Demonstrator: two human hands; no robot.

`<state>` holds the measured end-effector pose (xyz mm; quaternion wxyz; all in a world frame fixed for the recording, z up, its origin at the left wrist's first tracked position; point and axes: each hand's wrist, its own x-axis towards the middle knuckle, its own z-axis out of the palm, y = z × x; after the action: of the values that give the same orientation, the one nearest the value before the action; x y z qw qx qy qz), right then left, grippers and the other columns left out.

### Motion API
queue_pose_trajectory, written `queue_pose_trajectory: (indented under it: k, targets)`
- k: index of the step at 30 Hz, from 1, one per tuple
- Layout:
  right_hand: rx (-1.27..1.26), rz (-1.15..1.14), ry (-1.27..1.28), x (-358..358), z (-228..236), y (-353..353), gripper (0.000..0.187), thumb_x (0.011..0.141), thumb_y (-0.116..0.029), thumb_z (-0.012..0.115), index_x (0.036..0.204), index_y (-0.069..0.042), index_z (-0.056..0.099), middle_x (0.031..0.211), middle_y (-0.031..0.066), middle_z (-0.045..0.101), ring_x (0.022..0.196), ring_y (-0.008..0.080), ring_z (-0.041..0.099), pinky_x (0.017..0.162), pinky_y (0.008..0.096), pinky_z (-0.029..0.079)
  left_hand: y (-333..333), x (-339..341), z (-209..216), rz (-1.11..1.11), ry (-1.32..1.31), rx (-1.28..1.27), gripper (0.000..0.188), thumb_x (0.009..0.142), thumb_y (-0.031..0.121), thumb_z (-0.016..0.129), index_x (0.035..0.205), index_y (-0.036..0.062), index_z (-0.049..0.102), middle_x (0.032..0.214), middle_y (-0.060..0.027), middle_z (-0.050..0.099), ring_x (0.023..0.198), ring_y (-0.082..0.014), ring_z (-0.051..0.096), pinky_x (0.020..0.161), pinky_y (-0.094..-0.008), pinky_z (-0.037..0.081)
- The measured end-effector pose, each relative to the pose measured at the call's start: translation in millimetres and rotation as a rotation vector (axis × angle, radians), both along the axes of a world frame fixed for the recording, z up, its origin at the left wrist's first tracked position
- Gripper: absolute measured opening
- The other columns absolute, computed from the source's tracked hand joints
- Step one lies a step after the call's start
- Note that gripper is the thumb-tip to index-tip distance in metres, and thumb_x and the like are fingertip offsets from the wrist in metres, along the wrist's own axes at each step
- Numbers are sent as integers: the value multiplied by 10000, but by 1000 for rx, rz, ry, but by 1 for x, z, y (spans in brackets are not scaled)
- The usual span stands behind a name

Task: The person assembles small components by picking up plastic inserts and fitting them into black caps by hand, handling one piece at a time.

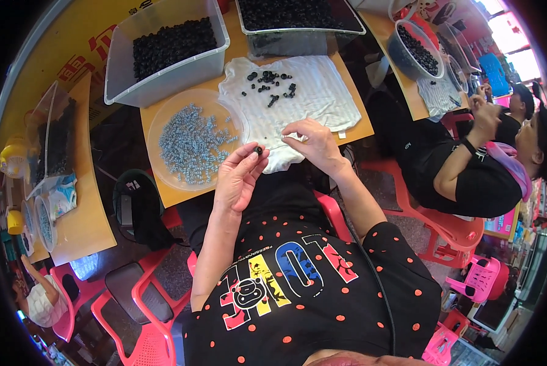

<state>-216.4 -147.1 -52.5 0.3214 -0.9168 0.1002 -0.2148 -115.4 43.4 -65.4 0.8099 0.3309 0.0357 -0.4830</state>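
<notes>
My left hand (pixel 235 180) pinches a small round black plastic part (pixel 259 150) between thumb and fingertips, close to the table's front edge. Just to its right, my right hand (pixel 317 145) is raised over the white cloth (pixel 328 91) with thumb and forefinger pressed together; whatever is in that pinch is too small to make out. Several loose black parts (pixel 266 78) lie scattered on the cloth. Left of it, a shallow round translucent tray (pixel 163 108) carries a heap of small bluish metal springs (pixel 191 146).
Behind the tray stands a clear plastic bin (pixel 166 84) of black parts; another filled bin (pixel 285 45) is behind the cloth. At right, a co-worker in black (pixel 478 183) sits by a table with a round tub (pixel 401 58). Pink chairs (pixel 148 344) stand at lower left.
</notes>
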Motion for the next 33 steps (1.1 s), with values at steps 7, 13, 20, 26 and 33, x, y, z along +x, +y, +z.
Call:
queue_pose_trajectory:
  k: [7, 13, 20, 26, 33]
  targets:
    - [323, 100, -19, 1, 43, 31, 127, 736, -46, 744, 847, -55, 685, 817, 15, 680, 707, 128, 578, 649, 259, 474, 1, -4, 0, 0, -82, 10, 213, 857, -11, 639, 1070, -8, 636, 1009, -112, 665, 884, -180, 651, 809, -277, 538]
    - [130, 207, -147, 5, 32, 32, 128, 728, -51, 755, 826, -59, 673, 806, 14, 672, 743, 141, 594, 675, 272, 477, 2, -8, 0, -12, -169, 23, 213, 849, -19, 648, 1061, -9, 651, 990, -89, 668, 860, -142, 636, 798, -270, 527]
    - [687, 301, 214, 2, 26, 21, 240, 717, -136, 784, 895, -62, 640, 796, -22, 569, 758, 86, 533, 691, 239, 424, 10, -4, -8, -187, -157, 9, 190, 867, 14, 627, 1054, -10, 655, 969, -101, 673, 872, -171, 645, 806, -297, 534]
    - [1179, 409, 285, 24, 2, -2, 343, 810, -105, 695, 1136, -42, 610, 989, 1, 580, 903, 81, 520, 822, 246, 438, 9, -9, -11, -293, 86, -152, 179, 867, 32, 630, 1041, 0, 649, 951, -102, 664, 842, -165, 637, 772, -296, 539]
    - [-326, 37, -12, 71, -41, -49, 131, 778, -113, 673, 904, -99, 705, 882, 52, 612, 847, 250, 561, 812, 361, 450, 10, -2, -11, -193, 155, -73, 209, 877, 49, 629, 1082, 8, 626, 963, -113, 659, 837, -163, 638, 790, -323, 556]
